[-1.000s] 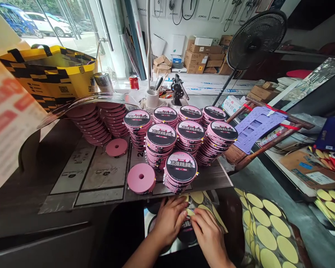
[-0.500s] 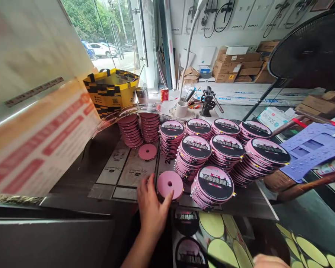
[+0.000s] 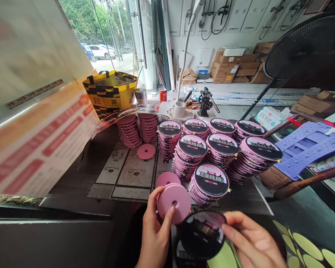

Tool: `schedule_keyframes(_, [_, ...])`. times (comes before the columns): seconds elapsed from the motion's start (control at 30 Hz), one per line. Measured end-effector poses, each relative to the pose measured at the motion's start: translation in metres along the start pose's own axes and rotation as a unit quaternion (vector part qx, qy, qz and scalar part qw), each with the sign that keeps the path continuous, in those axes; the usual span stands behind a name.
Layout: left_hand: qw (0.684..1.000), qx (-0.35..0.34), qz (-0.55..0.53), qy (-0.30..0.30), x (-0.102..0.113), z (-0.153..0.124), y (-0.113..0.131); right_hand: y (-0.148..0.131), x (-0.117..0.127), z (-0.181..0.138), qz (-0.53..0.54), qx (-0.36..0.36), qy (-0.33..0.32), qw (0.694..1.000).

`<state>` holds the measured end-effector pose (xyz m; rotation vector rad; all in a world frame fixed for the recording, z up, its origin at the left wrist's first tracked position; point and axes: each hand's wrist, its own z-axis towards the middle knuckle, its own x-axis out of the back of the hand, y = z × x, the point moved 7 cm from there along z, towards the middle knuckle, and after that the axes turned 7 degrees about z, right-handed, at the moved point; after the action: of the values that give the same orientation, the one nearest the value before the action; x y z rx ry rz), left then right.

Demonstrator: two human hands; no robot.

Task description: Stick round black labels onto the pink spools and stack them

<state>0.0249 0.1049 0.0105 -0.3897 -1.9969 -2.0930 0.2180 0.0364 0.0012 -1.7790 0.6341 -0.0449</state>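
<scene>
My left hand grips a plain pink round disc with a centre hole, lifted off the table's front edge. My right hand pinches a round black sticker with pink artwork, held just below and right of the disc. A second plain pink disc lies on the table right behind the held one. Beside it stands the nearest stack of labelled discs, with black stickers on top.
More labelled stacks fill the table's right half; unlabelled pink stacks and a loose disc sit at the back left. A yellow-black bag, a fan and sticker backing sheets surround the table.
My left hand has lifted a pink disc from the table toward me. My right hand has come up from the lower right with a peeled black sticker.
</scene>
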Motion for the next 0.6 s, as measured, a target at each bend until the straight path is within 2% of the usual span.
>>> schedule_keyframes(0.03, [0.994, 0.048, -0.087, -0.035, -0.004, -0.008, -0.002, 0.001, -0.009, 0.004, 0.021, -0.016, -0.013, 1.0])
schedule_keyframes(0.1, [0.951, 0.158, -0.241, -0.113, -0.017, -0.024, -0.006, 0.005, -0.023, 0.008, 0.054, -0.046, -0.02, 0.997])
schedule_keyframes(0.2, [0.875, 0.267, -0.348, -0.204, -0.031, -0.043, -0.008, 0.013, -0.031, 0.009, 0.084, -0.083, -0.026, 0.993])
schedule_keyframes(0.27, [0.843, 0.288, -0.388, -0.235, -0.032, -0.047, -0.007, 0.016, -0.028, 0.009, 0.081, -0.09, -0.033, 0.992])
schedule_keyframes(0.33, [0.829, 0.291, -0.409, -0.246, -0.031, -0.047, -0.008, 0.017, -0.024, 0.009, 0.064, -0.091, -0.047, 0.993])
schedule_keyframes(0.6, [0.818, 0.298, -0.414, -0.265, -0.039, -0.048, -0.018, 0.013, -0.019, 0.009, 0.033, -0.088, -0.06, 0.994])
